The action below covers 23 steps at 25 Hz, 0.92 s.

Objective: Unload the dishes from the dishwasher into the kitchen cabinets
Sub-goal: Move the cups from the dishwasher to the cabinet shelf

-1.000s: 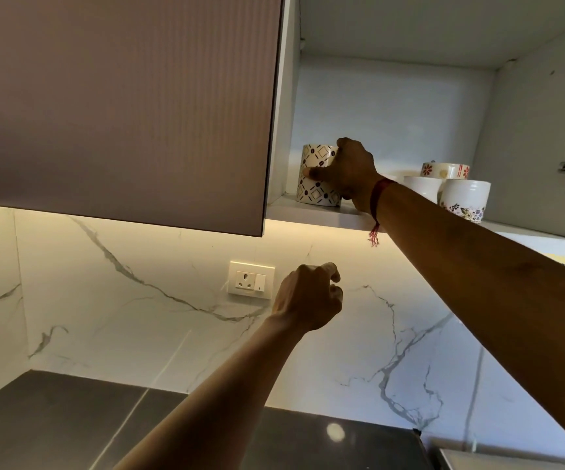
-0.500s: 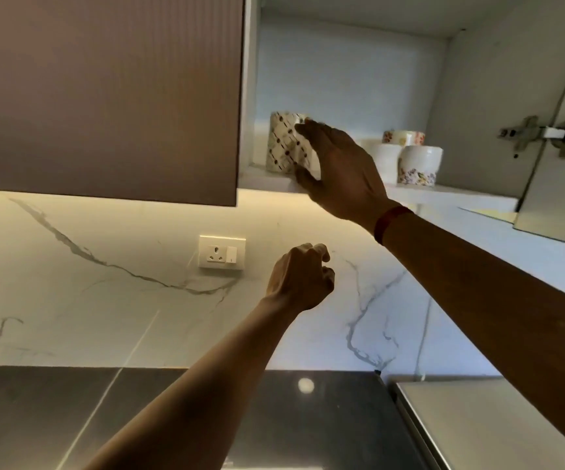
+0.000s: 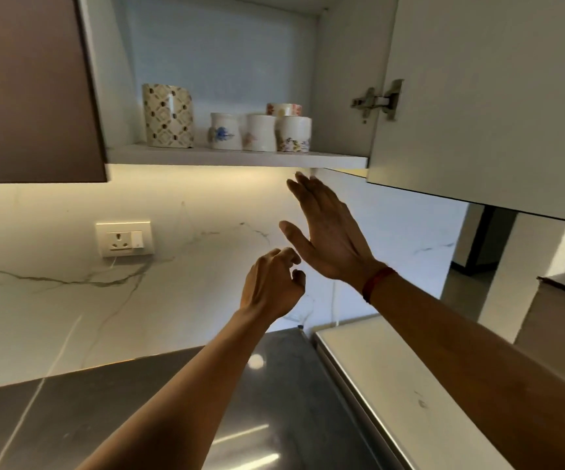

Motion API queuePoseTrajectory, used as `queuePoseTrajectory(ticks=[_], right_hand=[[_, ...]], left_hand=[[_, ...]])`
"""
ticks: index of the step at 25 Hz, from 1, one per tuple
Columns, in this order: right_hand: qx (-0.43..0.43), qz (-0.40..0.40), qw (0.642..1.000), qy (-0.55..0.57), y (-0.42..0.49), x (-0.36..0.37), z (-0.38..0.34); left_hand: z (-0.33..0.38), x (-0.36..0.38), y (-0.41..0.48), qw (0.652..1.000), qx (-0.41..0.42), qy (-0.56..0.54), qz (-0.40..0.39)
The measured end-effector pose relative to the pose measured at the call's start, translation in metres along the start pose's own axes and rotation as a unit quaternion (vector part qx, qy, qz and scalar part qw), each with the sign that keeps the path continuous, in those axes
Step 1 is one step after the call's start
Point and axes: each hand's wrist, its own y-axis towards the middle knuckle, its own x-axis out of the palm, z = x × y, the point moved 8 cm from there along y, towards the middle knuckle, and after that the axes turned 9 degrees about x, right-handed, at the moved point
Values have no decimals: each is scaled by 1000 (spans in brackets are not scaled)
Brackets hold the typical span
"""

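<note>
A tall patterned mug [image 3: 168,115] stands alone at the left of the open cabinet's shelf [image 3: 237,159]. To its right sit several small white floral cups [image 3: 260,132]. My right hand [image 3: 328,232], with a red thread at the wrist, hangs below the shelf with its fingers straight and holds nothing. My left hand [image 3: 270,284] is just below and left of it, fingers loosely curled, empty. Neither hand touches any dish.
The open cabinet door [image 3: 484,96] hangs at the right, close above my right arm. A closed brown cabinet door [image 3: 30,86] is at the left. A wall socket [image 3: 125,239] sits on the marble backsplash. Below lie a dark countertop [image 3: 104,408] and a steel appliance top [image 3: 393,385].
My right hand let go of the patterned mug, which now stands on the shelf, and dropped down and right below the shelf. The view shifted right.
</note>
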Motion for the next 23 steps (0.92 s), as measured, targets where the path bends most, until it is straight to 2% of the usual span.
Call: queuePoseTrajectory(ticks=[5,9,15,18,23], right_hand=[[98,-49,994,18,-108,-39,80],[189,-92,977,34,-213,-61,141],[326,-164,931,29,-402,-116,227],[399,-167,901,21,-482,-148,258],[469,-156,869,9,-575,-177,280]], left_hand=[[97,41,-23,999,24,-35,-2],[169,100,-70,995,1,-84,-53],[257,186,-152,977,-32,-152,-149],[307,227,-193,959,-23,-193,-207],[375,281,-252,918,14,-258,-300]])
